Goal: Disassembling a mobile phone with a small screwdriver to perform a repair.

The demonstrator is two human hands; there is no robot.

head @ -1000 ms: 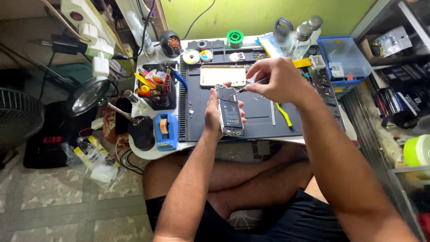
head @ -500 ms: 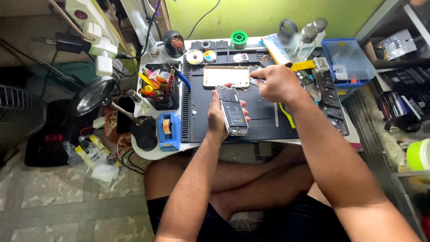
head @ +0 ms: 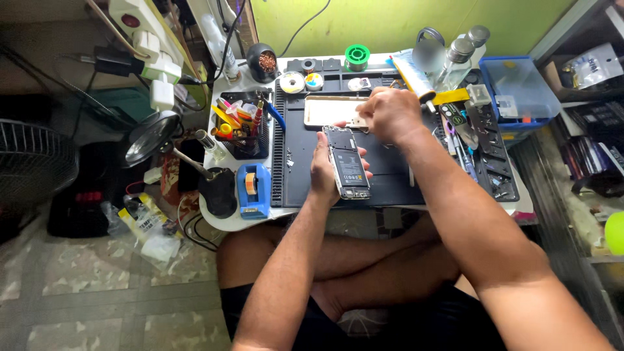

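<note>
My left hand (head: 327,168) holds an opened smartphone (head: 347,162) with its dark insides facing up, over a black work mat (head: 390,172). My right hand (head: 387,114) is curled just above the phone's top end, near a pale gold back cover (head: 328,110) that lies on the mat. Whether the right hand pinches a small tool or part is hidden by its fingers.
A blue tape dispenser (head: 254,190) and a holder of coloured tools (head: 239,123) stand left of the mat. A blue plastic box (head: 520,88), bottles (head: 456,55) and a green solder spool (head: 357,56) sit at the back. Tweezers and tools (head: 465,136) lie on the right.
My right hand has drawn in from the right toward the phone's top end and the back cover. The left hand keeps holding the phone.
</note>
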